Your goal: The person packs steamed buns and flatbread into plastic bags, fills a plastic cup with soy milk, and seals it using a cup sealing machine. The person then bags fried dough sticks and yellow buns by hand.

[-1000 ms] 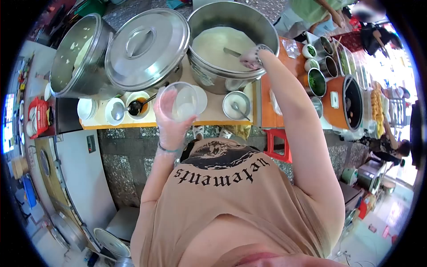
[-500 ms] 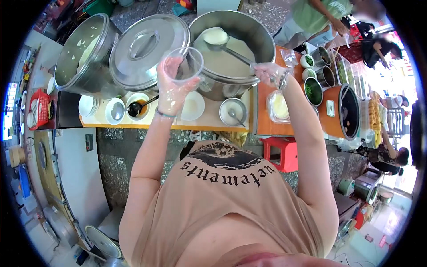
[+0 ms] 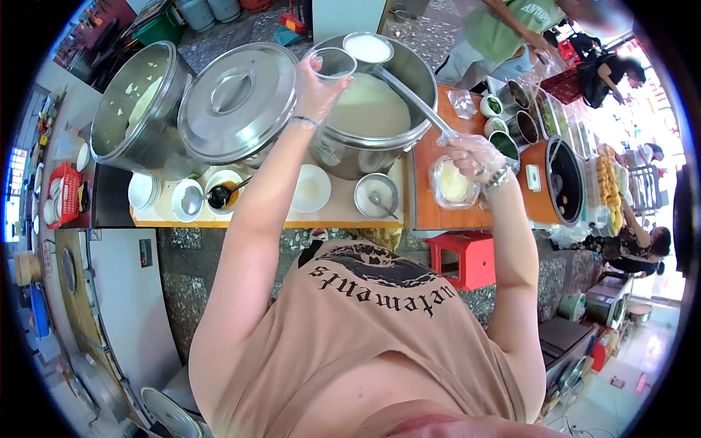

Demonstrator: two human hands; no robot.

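My left hand (image 3: 320,93), in a clear plastic glove, grips a clear plastic cup (image 3: 336,67) over the left rim of a large steel pot (image 3: 353,159). Pale, milky liquid (image 3: 374,109) partly fills the pot. My right hand (image 3: 476,156), also gloved, is closed around the handle of a long metal ladle (image 3: 415,99). The ladle's bowl, full of white liquid (image 3: 367,48), is raised above the pot's far side, just right of the cup. No liquid can be made out in the cup.
A steel lid (image 3: 237,98) leans beside another big pot (image 3: 109,157) at left. Nearer stand a bowl of dark sauce (image 3: 232,182), a white bowl (image 3: 311,188) and a steel bowl with a spoon (image 3: 374,212). An orange-brown pot (image 3: 544,197) and another person (image 3: 504,33) are at right.
The ladle has risen out of the pot toward the far side, its bowl now beside the cup. My left hand has moved the cup forward and right; my right hand has come nearer to me.
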